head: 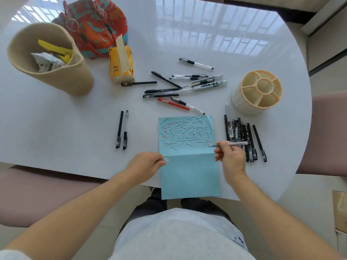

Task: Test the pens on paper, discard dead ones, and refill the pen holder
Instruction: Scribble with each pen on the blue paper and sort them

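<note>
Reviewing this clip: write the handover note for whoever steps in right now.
Right hand holds an uncapped pen, tip at the blue paper; left hand pinches its clear cap.
Paper already full of test strokes.
Row of pens lies right of the paper, two pens left, a loose pile above.
Pen holder empty.
Left: test the pile, bin dead ones in the basket, fill the holder.

Right hand holds a pen over scribbled blue paper; left hand pinches its cap.
</note>
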